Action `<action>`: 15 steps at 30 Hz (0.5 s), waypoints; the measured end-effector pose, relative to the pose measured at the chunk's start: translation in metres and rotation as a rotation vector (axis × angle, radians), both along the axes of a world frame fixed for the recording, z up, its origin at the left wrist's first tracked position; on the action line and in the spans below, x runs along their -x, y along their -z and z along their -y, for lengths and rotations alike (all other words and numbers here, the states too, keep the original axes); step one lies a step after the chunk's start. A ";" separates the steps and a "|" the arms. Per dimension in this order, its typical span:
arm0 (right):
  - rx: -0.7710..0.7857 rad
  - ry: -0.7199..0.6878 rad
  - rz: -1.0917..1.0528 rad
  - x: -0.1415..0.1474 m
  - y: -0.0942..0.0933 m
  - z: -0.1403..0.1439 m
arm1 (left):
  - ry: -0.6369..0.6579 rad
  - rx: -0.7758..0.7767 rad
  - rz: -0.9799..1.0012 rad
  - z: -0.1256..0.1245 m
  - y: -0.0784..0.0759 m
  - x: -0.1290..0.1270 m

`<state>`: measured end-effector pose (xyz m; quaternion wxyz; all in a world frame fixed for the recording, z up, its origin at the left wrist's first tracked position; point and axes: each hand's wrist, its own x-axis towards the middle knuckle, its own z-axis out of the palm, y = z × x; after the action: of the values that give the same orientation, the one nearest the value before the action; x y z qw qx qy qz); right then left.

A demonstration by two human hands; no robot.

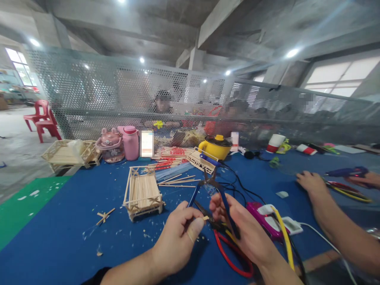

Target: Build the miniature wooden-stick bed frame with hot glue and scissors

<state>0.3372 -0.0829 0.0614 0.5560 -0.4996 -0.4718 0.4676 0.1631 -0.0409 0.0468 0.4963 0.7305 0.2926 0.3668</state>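
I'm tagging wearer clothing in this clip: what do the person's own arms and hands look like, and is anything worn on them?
Both hands are bare: no gloves, rings or watch visible. The left hand leads to a bare forearm with a dark sleeve edge near the elbow. The right hand and its forearm show no sleeve in frame.

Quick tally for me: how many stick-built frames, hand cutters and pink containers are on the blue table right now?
Stick-built frames: 3 (near one, one at the left edge, one by the yellow pot)
Hand cutters: 2 (blue-handled in the right hand, red-handled)
Pink containers: 2 (jug, round one)
Total: 7
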 end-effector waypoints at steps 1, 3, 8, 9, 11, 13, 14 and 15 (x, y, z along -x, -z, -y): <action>0.013 -0.071 -0.095 -0.003 -0.002 0.002 | 0.008 0.012 -0.002 0.003 0.001 0.003; 0.066 -0.192 -0.244 -0.008 -0.005 0.001 | 0.012 0.039 0.007 0.008 0.002 0.008; -0.063 -0.244 -0.147 -0.003 0.009 -0.007 | 0.038 0.185 0.098 0.014 0.003 0.015; -0.129 -0.219 -0.067 0.001 0.013 -0.008 | 0.048 0.222 0.114 0.015 0.004 0.016; -0.262 -0.173 0.075 0.010 0.021 -0.011 | 0.060 0.265 0.135 0.017 0.005 0.016; -0.371 -0.084 0.147 0.018 0.025 -0.013 | 0.056 0.268 0.141 0.018 0.009 0.016; -0.399 -0.008 0.169 0.022 0.026 -0.013 | 0.050 0.269 0.139 0.019 0.012 0.015; -0.401 0.077 0.196 0.026 0.025 -0.014 | 0.044 0.276 0.135 0.019 0.014 0.015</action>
<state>0.3110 -0.0688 0.0361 0.6131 -0.4400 -0.5875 0.2920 0.1481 -0.0603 0.0327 0.6185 0.6351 0.2900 0.3604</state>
